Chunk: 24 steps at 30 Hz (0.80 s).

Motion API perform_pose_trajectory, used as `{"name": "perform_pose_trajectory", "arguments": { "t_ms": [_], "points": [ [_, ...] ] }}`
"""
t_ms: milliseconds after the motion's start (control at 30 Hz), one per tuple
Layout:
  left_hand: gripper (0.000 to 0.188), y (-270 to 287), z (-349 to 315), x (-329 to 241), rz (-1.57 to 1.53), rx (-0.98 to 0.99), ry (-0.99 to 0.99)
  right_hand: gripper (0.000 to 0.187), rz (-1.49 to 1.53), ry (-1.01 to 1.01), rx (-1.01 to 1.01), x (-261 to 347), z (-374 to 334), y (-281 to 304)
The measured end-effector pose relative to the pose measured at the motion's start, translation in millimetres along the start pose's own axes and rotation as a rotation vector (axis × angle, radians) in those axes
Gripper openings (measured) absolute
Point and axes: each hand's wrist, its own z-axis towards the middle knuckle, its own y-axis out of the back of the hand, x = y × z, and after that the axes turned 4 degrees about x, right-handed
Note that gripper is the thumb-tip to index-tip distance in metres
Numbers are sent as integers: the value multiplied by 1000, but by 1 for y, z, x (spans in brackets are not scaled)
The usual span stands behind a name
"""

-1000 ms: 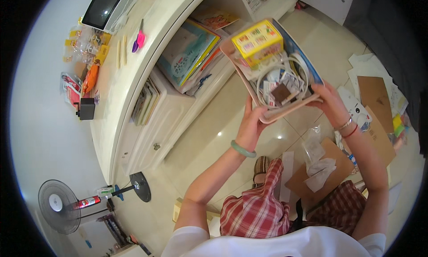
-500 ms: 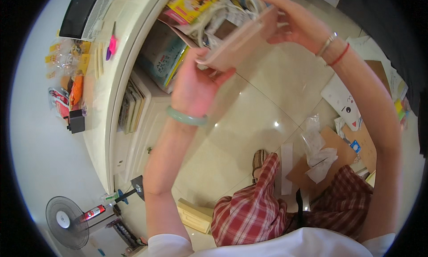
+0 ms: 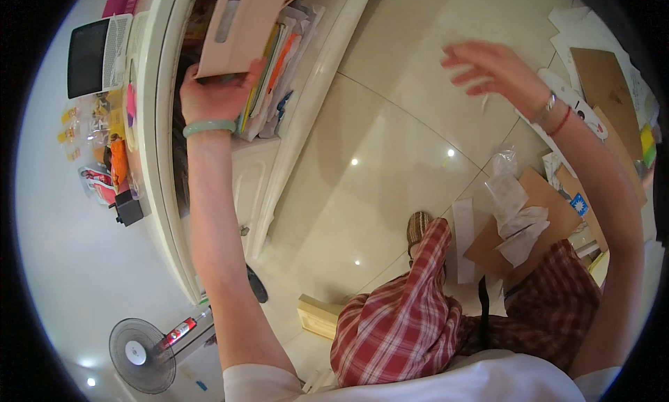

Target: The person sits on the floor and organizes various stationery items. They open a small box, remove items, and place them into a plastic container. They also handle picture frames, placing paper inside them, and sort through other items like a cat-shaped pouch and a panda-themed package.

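A pale pink storage box (image 3: 252, 34) with a long handle slot stands at the opening of the white cabinet's shelf, its far end cut off by the top of the view. My left hand (image 3: 211, 101), with a green bangle at the wrist, has its fingers and thumb around the box's near lower edge. To the right of the box lean upright papers and folders (image 3: 270, 78), with a bright orange one among them. My right hand (image 3: 491, 71) is away from the box, over the tiled floor, its fingers stretched out and holding nothing.
On the cabinet top (image 3: 150, 102) lie a dark-screened device (image 3: 88, 58), snack packets (image 3: 117, 161) and a small black box (image 3: 128, 208). A fan (image 3: 141, 355) stands at lower left. Cardboard (image 3: 554, 214), crumpled plastic (image 3: 507, 193) and a yellowish box (image 3: 319, 317) lie on the floor.
The pink box has moved left into the shelf opening, and its contents no longer show. My right hand has let go of it and dropped back to the right. My left hand has shifted left with it.
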Motion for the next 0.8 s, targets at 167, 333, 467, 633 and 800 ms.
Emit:
{"name": "perform_pose_trajectory", "arguments": {
  "t_ms": [167, 333, 467, 633, 800],
  "points": [
    [51, 29, 32, -19, 65, -187, -72, 40, -260, -40, -35, -86, -11, 18],
    [56, 71, 68, -50, 37, -310, -50, 25, -605, 244, -482, -142, 22, 33],
    [61, 108, 75, -68, 90, -385, -86, 18, -180, 243, -627, -166, 40, 42],
    [61, 114, 72, -69, 37, -416, -111, 13, -477, 429, -636, -172, 36, 47],
    [61, 140, 81, -85, -21, -345, -137, 12, -592, 465, -625, -166, 34, 47]
  ]
}}
